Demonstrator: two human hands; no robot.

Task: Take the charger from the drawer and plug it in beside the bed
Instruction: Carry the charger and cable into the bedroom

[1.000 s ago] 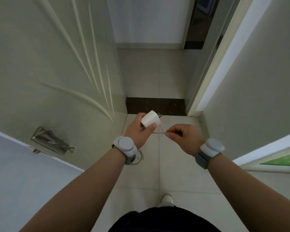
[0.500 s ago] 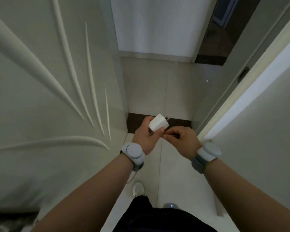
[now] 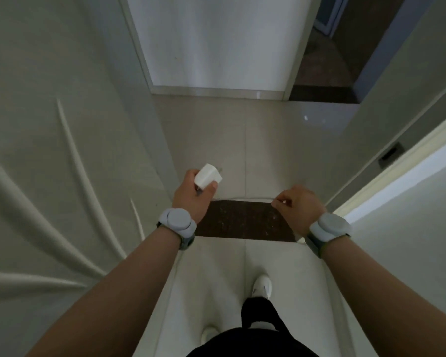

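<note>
My left hand point(image 3: 194, 199) grips a white charger block point(image 3: 207, 175), its metal prongs pointing up and to the right. A thin white cable point(image 3: 242, 198) runs taut from under that hand across to my right hand point(image 3: 298, 207), which pinches it between thumb and fingertips. Both hands are held out in front of me above a dark door threshold point(image 3: 245, 220). No bed, drawer or wall socket shows in this view.
An open cream door point(image 3: 62, 150) with raised curved mouldings stands close on my left. A door frame and wall point(image 3: 397, 176) close in on the right. Pale floor tiles point(image 3: 242, 140) lead to a white wall point(image 3: 211, 42); a dark doorway point(image 3: 327, 60) opens at the far right.
My hands have drawn apart, stretching the cable out between them. I have walked forward, so the threshold now lies under my hands and the far wall is nearer.
</note>
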